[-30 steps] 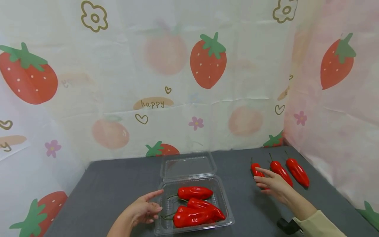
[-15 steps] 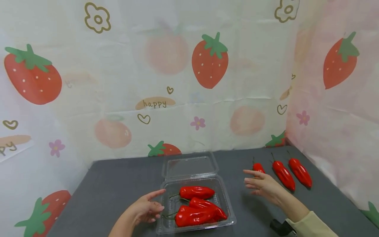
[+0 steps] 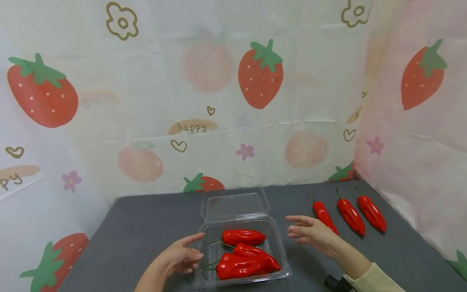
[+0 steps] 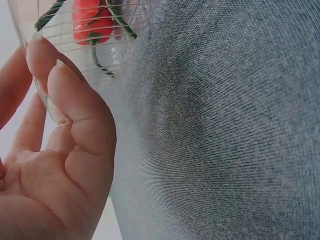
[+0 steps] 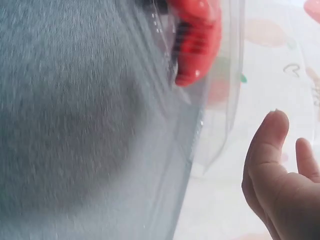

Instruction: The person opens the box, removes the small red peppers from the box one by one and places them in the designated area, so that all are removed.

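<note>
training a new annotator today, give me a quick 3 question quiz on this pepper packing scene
1. How many red peppers lie in the clear clamshell box?
2. True or false: the box's lid is closed.
3. Which hand touches the box: A) left hand B) right hand C) both?

Key:
1. Three; three more red peppers lie on the grey table.
2. False; it stands open at the back.
3. A; its fingers rest on the box's left wall, while the right hand hovers open, apart from the box.

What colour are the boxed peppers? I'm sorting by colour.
Glossy red peppers, green stems; clearest in the head view.
</note>
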{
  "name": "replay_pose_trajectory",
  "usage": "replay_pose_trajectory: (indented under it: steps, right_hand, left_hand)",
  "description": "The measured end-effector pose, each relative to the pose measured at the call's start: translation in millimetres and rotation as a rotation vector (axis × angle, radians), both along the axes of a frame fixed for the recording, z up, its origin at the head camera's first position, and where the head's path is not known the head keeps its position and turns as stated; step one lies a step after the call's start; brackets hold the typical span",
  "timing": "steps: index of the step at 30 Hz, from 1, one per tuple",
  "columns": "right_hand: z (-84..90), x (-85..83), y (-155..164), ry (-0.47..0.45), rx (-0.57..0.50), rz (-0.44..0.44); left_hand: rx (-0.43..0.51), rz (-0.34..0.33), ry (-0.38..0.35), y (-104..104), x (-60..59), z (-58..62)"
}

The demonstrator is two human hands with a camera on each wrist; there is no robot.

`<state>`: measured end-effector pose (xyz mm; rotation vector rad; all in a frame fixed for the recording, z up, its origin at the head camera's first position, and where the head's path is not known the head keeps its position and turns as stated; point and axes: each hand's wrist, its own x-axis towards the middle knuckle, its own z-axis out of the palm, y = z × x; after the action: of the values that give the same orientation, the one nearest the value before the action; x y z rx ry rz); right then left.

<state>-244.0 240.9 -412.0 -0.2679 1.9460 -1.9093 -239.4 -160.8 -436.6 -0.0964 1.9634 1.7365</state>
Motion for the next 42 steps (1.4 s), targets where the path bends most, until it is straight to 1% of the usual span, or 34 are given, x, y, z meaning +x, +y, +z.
replay_pose_trajectory:
  steps: [4,10,14,22,25,33,38,42]
  right_hand:
    - [-3.3,1.2,-5.7,0.005,-0.03,0.037]
    - [-5.8,2.5,-13.7,0.017,-0.068,0.063]
    - [-7.3,3.6,-20.3,0.025,-0.07,0.086]
    - [-10.0,9.0,-36.8,0.027,-0.069,0.123]
    - [-9.7,9.7,-43.4,0.038,-0.051,0.135]
    - [-9.6,8.2,-61.4,0.086,0.077,0.191]
    - [-9.5,8.3,-71.6,0.105,0.119,0.231]
    - [-10.5,8.7,-77.5,0.138,0.151,0.261]
  left_hand:
    - [0.005,-0.003,0.004,2.0,-0.5,0.2]
    - [0.0,-0.009,0.0,2.5,0.4,1.6]
    - [0.002,-0.014,0.003,2.3,0.1,2.5]
    - [-0.004,-0.01,-0.016,1.2,1.1,2.0]
    - [-0.002,-0.011,-0.012,1.5,0.9,2.7]
    - [0.002,-0.009,-0.004,1.7,-0.2,1.8]
    - [-0.002,-0.004,-0.007,1.8,-0.5,1.7]
    - [-0.011,-0.003,-0.007,1.5,-0.5,2.6]
